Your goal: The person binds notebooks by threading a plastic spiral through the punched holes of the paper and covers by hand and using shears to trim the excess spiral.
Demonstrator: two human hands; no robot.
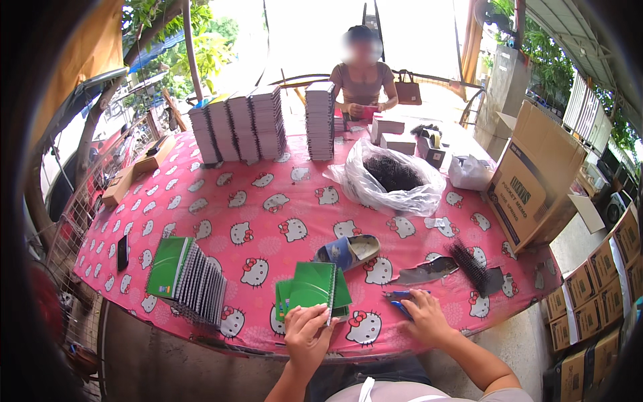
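A green spiral notebook (309, 284) lies over a small pile of green-covered notebooks (343, 295) near the table's front edge. My left hand (308, 329) holds its lower edge, with the fingers on the cover beside the wire spiral. To the right, my right hand (426, 323) has its fingers curled over the blue handles of pliers (401, 303) lying on the table; their jaws point left. A tall stack of green spiral notebooks (194, 281) stands left of my left hand. Behind the small pile sits a blue slipper (348, 251).
Loose black spiral wires (469, 266) lie at right near a torn patch of the pink tablecloth (268, 221). A white plastic bag (355, 177) holds more black wires. Tall notebook stacks (244, 127), a cardboard box (532, 181), a phone (122, 252) and a seated person (362, 84) surround these.
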